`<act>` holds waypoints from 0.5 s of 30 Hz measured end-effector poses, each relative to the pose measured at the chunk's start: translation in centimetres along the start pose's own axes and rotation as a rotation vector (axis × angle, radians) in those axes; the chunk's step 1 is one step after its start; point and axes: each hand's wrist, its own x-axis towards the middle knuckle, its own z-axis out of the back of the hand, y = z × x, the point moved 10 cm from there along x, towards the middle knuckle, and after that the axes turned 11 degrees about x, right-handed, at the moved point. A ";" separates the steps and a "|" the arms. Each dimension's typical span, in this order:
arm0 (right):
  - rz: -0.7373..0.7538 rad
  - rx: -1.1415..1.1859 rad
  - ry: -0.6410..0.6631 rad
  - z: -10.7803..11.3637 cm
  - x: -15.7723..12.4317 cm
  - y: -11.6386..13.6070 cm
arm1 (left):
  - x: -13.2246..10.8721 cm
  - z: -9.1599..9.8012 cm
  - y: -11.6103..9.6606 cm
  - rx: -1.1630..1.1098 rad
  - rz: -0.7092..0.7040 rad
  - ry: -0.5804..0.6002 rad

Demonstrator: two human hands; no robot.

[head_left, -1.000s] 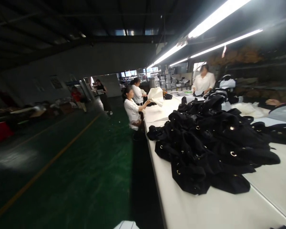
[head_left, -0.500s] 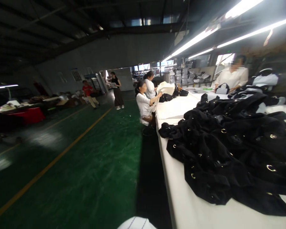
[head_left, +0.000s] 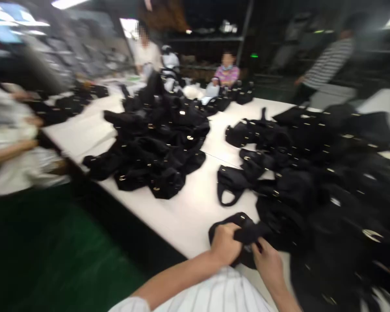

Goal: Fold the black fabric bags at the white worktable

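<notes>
My left hand [head_left: 225,243] and my right hand [head_left: 269,262] are close together at the near edge of the white table [head_left: 188,212]. Both grip one black fabric bag [head_left: 243,232], the left hand on its upper left edge and the right hand on its lower right side. Just right of my hands lies a large heap of black bags [head_left: 331,182] with small metal rings. Another pile of black bags [head_left: 159,143] sits further left on the table. The picture is blurred by motion.
A person in white [head_left: 9,147] stands close on the left by the table edge. Across the table are a person in pink [head_left: 226,74], a person in white [head_left: 146,51] and a person in stripes [head_left: 328,65]. Green floor [head_left: 52,268] lies at lower left.
The view has swung sharply right from the aisle to the table. My hands, out of view before, now show at the bottom holding a black bag.
</notes>
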 end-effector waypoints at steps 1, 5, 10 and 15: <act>-0.040 -0.005 -0.078 2.7 -1.7 -0.8 | 0.7 0.6 0.9 -0.012 0.051 -0.012; -0.171 0.081 -0.334 8.7 -5.5 -2.0 | 2.8 1.4 2.9 -0.029 0.164 0.000; -0.519 0.572 -0.113 4.8 -6.7 -4.6 | 0.6 -1.4 -0.9 -0.079 0.099 0.114; -0.369 0.333 -0.160 5.2 -6.2 -3.2 | -1.2 -7.3 -4.0 -0.097 -0.037 0.354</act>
